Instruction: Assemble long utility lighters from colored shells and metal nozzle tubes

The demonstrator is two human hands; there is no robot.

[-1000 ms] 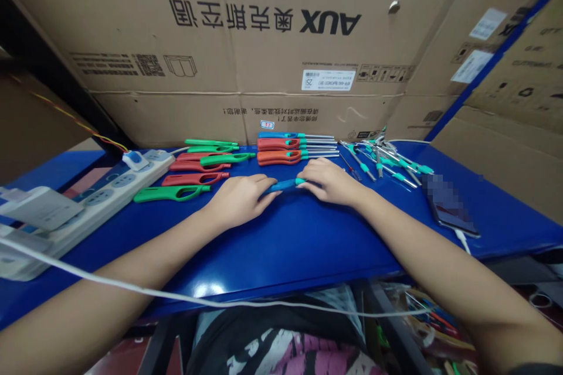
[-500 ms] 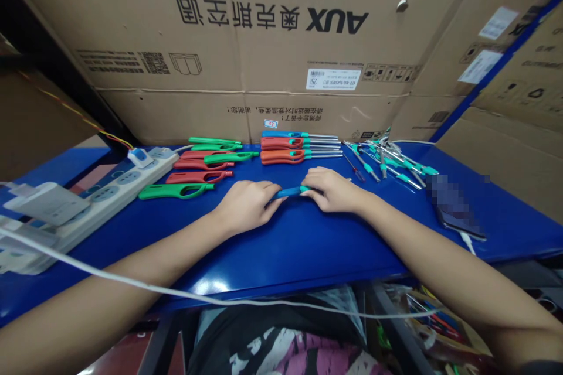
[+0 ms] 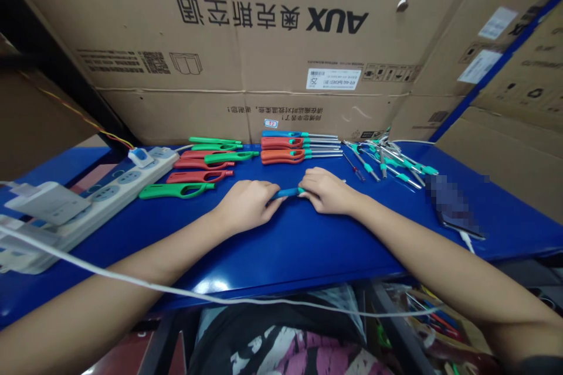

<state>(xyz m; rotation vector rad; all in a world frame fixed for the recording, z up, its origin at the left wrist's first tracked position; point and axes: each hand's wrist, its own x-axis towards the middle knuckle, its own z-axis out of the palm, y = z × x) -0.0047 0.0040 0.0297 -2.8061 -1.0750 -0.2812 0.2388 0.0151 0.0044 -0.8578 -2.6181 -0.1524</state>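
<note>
Between my hands, just above the blue tabletop, is a long-necked lighter with a blue handle (image 3: 289, 193). My left hand (image 3: 247, 205) is closed round the handle's left part. My right hand (image 3: 328, 190) grips the teal collar end, where a bit of teal shows by the fingertips. A short metal tip pokes out behind that hand; most of the lighter's neck is hidden. Beyond my hands lie several finished-looking lighters with metal necks, among them an orange lighter (image 3: 282, 156). Loose green and red handles, such as a green handle (image 3: 176, 190), lie past my left hand.
Teal-collared metal necks (image 3: 391, 158) lie heaped at the back right, beside a small screwdriver (image 3: 359, 174). A phone (image 3: 457, 211) with a cable rests at right. At left stands a power strip (image 3: 116, 193). A white cable (image 3: 176, 289) crosses in front; cardboard (image 3: 272, 58) walls the back.
My right hand has shifted slightly left, toward my left hand. Less of the teal collar shows, and the metal tip has moved left with it. My left hand looks nearly still.
</note>
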